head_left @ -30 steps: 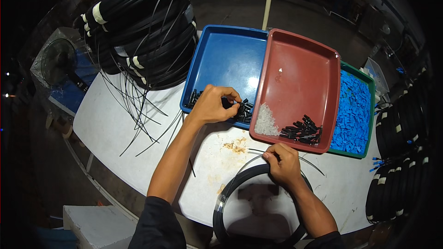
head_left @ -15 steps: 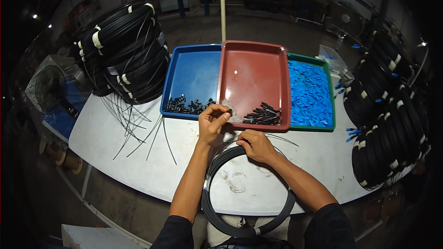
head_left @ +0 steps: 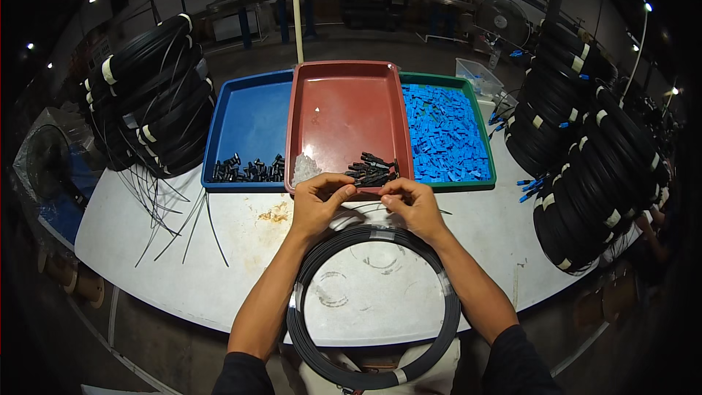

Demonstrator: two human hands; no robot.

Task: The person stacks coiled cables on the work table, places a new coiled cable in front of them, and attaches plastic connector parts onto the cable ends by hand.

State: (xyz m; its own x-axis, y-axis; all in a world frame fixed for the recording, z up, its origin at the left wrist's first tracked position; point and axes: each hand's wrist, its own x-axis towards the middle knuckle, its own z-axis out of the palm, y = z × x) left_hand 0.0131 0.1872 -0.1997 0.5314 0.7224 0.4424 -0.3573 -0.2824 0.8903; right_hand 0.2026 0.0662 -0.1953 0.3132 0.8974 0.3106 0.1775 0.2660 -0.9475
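Note:
My left hand [head_left: 319,203] and my right hand [head_left: 414,209] face each other just in front of the red tray, each closed in a pinch. A thin line seems to run between the fingertips, likely the end of the black cable on the right side. Whatever the left fingertips hold is hidden. Below the hands a coil of black cable [head_left: 296,314], bound with pale tape, overhangs the table's near edge. Right behind the fingers, slim black connector parts [head_left: 373,168] lie in the red tray [head_left: 344,117], beside small clear pieces [head_left: 305,167].
A blue tray [head_left: 252,117] holds short black parts [head_left: 248,170]; a green tray [head_left: 491,168] is filled with blue connectors [head_left: 446,135]. Stacked black cable coils stand at left [head_left: 157,95] and right [head_left: 592,190] on the white table [head_left: 241,263]. Loose cable ends trail from the left stack.
My left hand has come down from above the tray's front edge, where a small dark piece showed at its fingertips. My right hand has lifted off the coil. The view has shifted right.

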